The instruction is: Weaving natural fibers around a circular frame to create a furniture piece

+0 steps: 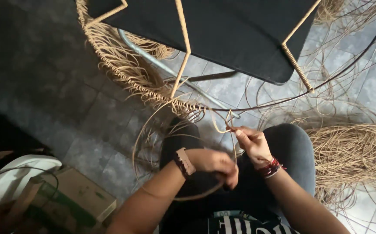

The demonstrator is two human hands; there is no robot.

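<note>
Your right hand [253,143] pinches the strand [222,125] near the frame [257,106]; your left hand [216,167] grips its slack. Keep tension even, wraps snug side by side.

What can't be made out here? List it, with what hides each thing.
Head view:
- Left hand: fingertips blurred by motion, grip on the rattan strand unclear.
- Black panel: top cut off by the frame edge.
- Cardboard box: partly in shadow, cut by the bottom edge.
</note>
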